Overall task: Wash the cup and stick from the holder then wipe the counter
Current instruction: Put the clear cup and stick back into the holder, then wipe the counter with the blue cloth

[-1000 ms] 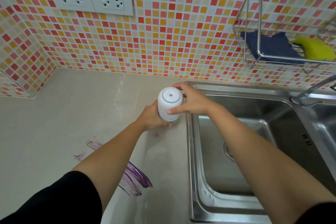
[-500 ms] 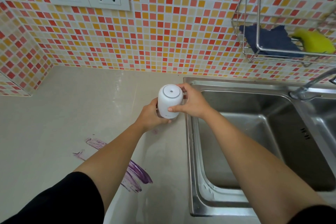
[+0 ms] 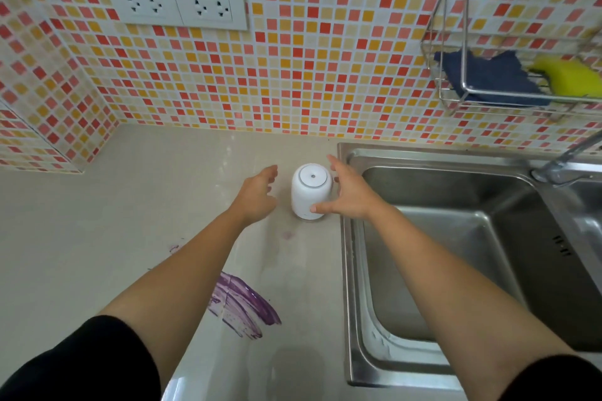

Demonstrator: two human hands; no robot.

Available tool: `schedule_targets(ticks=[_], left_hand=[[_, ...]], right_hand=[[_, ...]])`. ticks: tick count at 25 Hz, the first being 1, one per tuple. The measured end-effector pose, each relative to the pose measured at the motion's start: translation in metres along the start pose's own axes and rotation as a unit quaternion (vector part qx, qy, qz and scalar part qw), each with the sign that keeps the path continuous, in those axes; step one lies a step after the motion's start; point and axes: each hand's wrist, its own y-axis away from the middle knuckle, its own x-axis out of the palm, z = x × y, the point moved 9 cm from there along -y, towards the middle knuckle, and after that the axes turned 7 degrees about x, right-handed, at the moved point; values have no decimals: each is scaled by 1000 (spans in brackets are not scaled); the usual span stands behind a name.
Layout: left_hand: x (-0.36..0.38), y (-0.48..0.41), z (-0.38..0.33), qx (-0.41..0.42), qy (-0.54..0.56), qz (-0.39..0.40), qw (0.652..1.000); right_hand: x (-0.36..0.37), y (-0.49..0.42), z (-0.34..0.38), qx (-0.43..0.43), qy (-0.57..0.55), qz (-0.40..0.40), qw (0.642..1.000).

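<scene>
Streaky purple smear [image 3: 241, 306] on glossy beige counter [image 3: 114, 221]. At its 1 o'clock, smooth white rounded cup [image 3: 311, 192], upright beside steel sink [image 3: 347, 270], between left hand [image 3: 257, 195] and right hand [image 3: 350, 192]: fingers spread wide, gripping nothing. Wire rack [image 3: 456, 101] at 2 o'clock.

White cup [image 3: 311, 191], purple smear [image 3: 242, 304]
</scene>
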Motion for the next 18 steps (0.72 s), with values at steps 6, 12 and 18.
schedule_targets(ticks=[6,12,18], left_hand=[[-74,5,-161,167,42,-130,976],[-45,16,-324,301,105,-131,939],[54,-57,-413,256,-153,-91,950]], right_hand=[[-125,60,85,-170,93,-200,960],[-282,123,63,-182,189,-347,900],[-379,107,-67,38,340,-246,907]])
